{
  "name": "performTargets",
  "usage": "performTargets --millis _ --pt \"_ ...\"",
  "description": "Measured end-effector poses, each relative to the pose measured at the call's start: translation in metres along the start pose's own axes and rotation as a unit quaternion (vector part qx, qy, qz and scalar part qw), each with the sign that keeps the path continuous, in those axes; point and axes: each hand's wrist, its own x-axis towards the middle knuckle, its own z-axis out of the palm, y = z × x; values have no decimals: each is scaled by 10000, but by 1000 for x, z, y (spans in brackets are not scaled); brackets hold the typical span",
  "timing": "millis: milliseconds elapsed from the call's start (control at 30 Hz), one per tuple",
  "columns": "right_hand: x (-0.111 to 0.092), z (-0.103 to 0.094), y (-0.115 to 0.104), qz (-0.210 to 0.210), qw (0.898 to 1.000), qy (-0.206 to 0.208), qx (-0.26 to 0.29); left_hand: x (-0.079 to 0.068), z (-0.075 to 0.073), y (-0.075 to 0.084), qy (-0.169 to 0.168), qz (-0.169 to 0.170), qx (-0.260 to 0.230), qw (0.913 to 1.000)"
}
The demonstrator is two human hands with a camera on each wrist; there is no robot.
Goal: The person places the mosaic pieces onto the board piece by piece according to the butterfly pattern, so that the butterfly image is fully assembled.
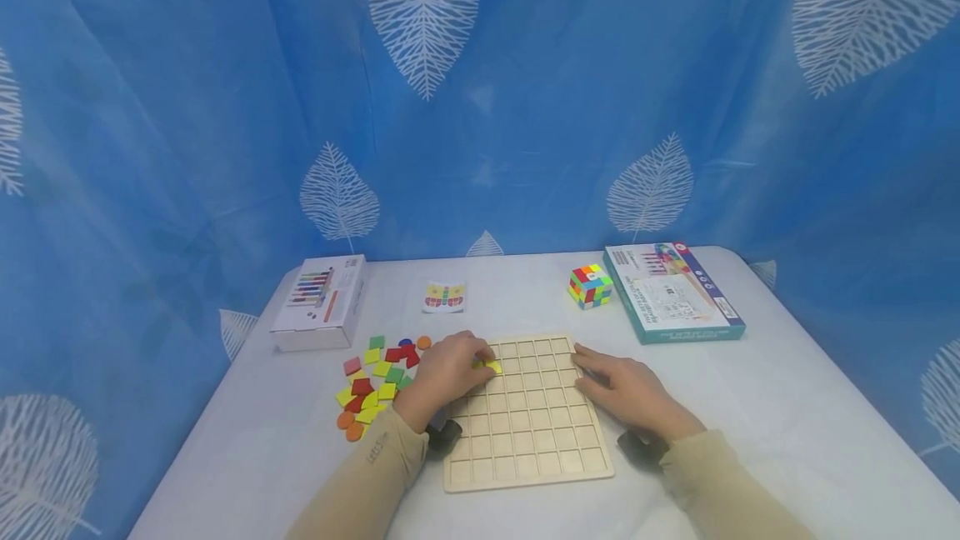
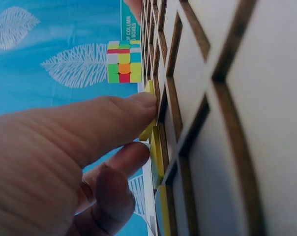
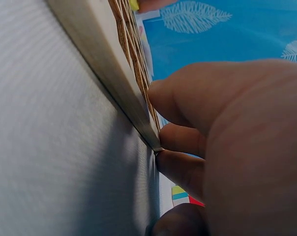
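Observation:
A wooden grid board (image 1: 525, 421) lies flat in front of me. At its upper left my left hand (image 1: 447, 369) pinches a yellow tile (image 2: 147, 120) between thumb and fingers, over the grid cells. Two more yellow tiles (image 2: 157, 152) show just below that one in the left wrist view, at the board's edge. My right hand (image 1: 626, 390) rests against the board's right edge, its thumb (image 3: 170, 96) on the rim and the other fingertips touching the side.
Loose coloured tiles (image 1: 382, 369) lie scattered left of the board. Behind it are a small pattern card (image 1: 444, 297) and a puzzle cube (image 1: 589, 286). A white box (image 1: 322, 302) stands at the back left, a teal-edged box (image 1: 672, 294) at the back right.

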Motion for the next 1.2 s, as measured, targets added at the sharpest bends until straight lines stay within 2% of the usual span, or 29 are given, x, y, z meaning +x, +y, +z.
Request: performTargets --millis 133,400,533,633,700,767,833,900,1033,1200 --pt "0 0 0 -17 10000 -5 4 -1 -1 0 -52 -58 -57 10000" --pt "1 0 3 -57 10000 30 -69 -1 0 -1 -111 207 -4 9997" --pt "1 1 3 -59 9999 25 -88 -2 -3 -3 -86 153 -85 9998" --pt "1 1 3 -43 9999 12 -98 -3 -13 -12 259 -175 -202 9993" --pt "2 1 2 -50 9999 -2 -102 -4 -21 -23 640 -620 -261 9957" --pt "2 1 2 -29 9999 6 -105 -5 -29 -37 972 -1165 -294 9880" --pt "2 1 2 -19 9999 13 -118 -6 -33 -50 1065 -1662 -412 9795" --pt "2 1 2 -21 9999 18 -160 -6 -34 -61 959 -1941 -553 9747" --pt "2 0 1 24 9999 -11 -115 -4 -29 -73 685 -2004 -750 9744" --pt "1 0 2 29 10000 -27 -59 -3 -24 -77 744 -1907 -691 9764"
